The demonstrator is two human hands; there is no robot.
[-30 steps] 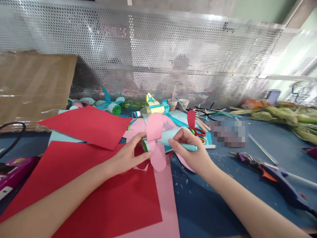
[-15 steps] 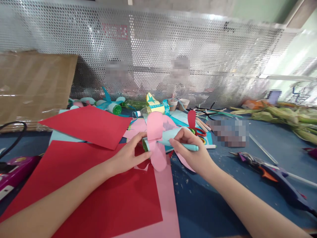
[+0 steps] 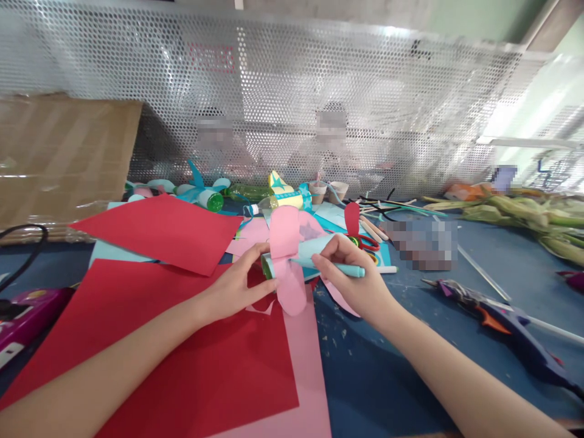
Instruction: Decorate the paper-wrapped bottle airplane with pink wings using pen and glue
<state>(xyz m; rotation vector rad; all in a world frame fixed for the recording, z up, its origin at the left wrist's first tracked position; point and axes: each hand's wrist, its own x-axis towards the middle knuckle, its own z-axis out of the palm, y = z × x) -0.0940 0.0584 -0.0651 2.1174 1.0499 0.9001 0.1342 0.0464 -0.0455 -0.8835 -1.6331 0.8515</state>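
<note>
My left hand (image 3: 237, 287) pinches the near end of a light blue paper-wrapped bottle (image 3: 310, 248) that carries pink paper blades (image 3: 285, 258). My right hand (image 3: 351, 277) is closed around a light blue pen (image 3: 340, 267), its tip resting against the bottle just behind the blades. Both hands hover over a pink sheet (image 3: 310, 377) and a large red sheet (image 3: 182, 353) on the blue table (image 3: 401, 377).
A second red sheet (image 3: 168, 231) lies to the left. A glue gun (image 3: 502, 322) rests at the right, a purple tool (image 3: 25, 316) at the far left. Finished bottle planes (image 3: 283, 194), sticks and scissors (image 3: 365, 237) crowd the back, before a perforated metal screen (image 3: 292, 97). Cardboard (image 3: 64, 158) leans at left.
</note>
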